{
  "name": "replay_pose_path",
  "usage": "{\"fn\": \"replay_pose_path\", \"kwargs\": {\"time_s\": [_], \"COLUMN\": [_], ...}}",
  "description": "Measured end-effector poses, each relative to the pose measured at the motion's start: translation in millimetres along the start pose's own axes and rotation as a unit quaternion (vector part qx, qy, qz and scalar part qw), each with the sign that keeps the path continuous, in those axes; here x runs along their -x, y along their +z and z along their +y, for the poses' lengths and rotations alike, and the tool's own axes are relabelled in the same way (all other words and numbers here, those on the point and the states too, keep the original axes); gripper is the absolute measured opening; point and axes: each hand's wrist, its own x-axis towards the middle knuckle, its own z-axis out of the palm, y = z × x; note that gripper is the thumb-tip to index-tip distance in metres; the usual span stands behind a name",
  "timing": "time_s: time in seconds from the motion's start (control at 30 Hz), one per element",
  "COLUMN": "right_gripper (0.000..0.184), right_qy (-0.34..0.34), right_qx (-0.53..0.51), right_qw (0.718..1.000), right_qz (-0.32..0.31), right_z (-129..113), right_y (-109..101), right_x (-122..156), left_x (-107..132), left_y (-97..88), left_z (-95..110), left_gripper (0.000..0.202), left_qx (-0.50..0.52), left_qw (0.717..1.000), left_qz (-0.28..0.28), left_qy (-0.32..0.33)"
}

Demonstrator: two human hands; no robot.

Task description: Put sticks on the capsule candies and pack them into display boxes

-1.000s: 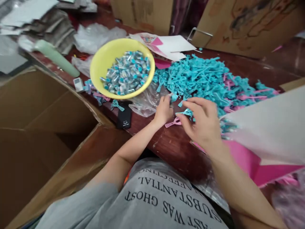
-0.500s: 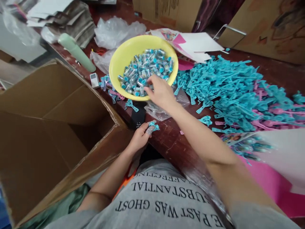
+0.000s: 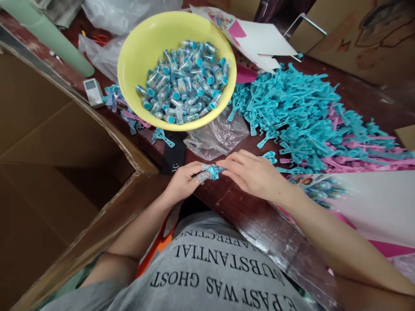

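My left hand point(image 3: 182, 181) and my right hand point(image 3: 254, 174) meet at the near edge of the dark wooden table point(image 3: 246, 211). Together they pinch a small blue plastic piece with a little capped vial point(image 3: 212, 171) between their fingertips. Behind them stands a yellow bowl point(image 3: 142, 39) filled with small clear vials with blue caps point(image 3: 184, 82). A large heap of blue plastic wand pieces point(image 3: 292, 108), with some pink ones point(image 3: 356, 157) mixed in, covers the table to the right.
An open cardboard box point(image 3: 65, 151) stands at the left against the table. A crumpled clear bag point(image 3: 217, 138) and a black phone point(image 3: 175, 157) lie in front of the bowl. Pink and white cards point(image 3: 372, 203) lie at the right; more cardboard stands behind.
My right hand has come back from the yellow bowl to meet my left hand at the table edge. The view has shifted closer and downward.
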Motion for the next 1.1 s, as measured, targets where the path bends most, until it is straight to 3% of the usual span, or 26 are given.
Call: {"fn": "replay_pose_path", "kwargs": {"time_s": [0.13,0.27,0.4,0.47,0.57,0.63,0.7,0.8,0.9,0.97,1.1], "right_gripper": [0.032,0.034,0.041,0.043,0.051,0.063,0.058,0.04,0.025,0.025,0.032], "right_qy": [-0.007,0.028,0.127,0.163,0.154,0.138,0.13,0.145,0.17,0.156,0.107], "right_qx": [0.009,-0.086,-0.249,-0.297,-0.247,-0.133,-0.026,0.047,0.055,0.025,-0.048], "right_qw": [1.0,0.996,0.954,0.932,0.956,0.98,0.984,0.98,0.979,0.981,0.984], "right_qz": [-0.007,-0.014,-0.109,-0.13,-0.039,0.057,0.119,0.124,0.096,0.112,0.137], "right_z": [-1,6,15,17,19,23,30,46,60,65,63], "right_y": [-9,-8,-9,-12,-22,-30,-35,-35,-29,-24,-13], "right_x": [4,0,-8,-10,-18,-34,-62,-113,-144,-143,-108], "left_x": [-4,-5,-4,-4,-5,-6,-9,-14,-16,-14,-12], "left_y": [7.1,17.8,21.3,17.8,9.3,5.5,6.4,16.2,27.1,30.5,31.1], "left_z": [10,14,12,11,10,9,9,8,6,4,-2], "left_gripper": [0.016,0.023,0.028,0.027,0.022,0.015,0.02,0.026,0.044,0.048,0.051], "left_qx": [-0.073,-0.203,-0.326,-0.341,-0.278,-0.184,-0.069,0.088,0.177,0.193,0.194], "left_qw": [0.996,0.973,0.919,0.912,0.946,0.975,0.991,0.985,0.972,0.965,0.955], "left_qz": [0.012,0.063,0.101,0.101,0.111,0.118,0.102,0.062,0.073,0.088,0.108], "left_qy": [0.042,0.084,0.197,0.203,0.121,0.039,-0.049,-0.133,-0.139,-0.153,-0.195]}}
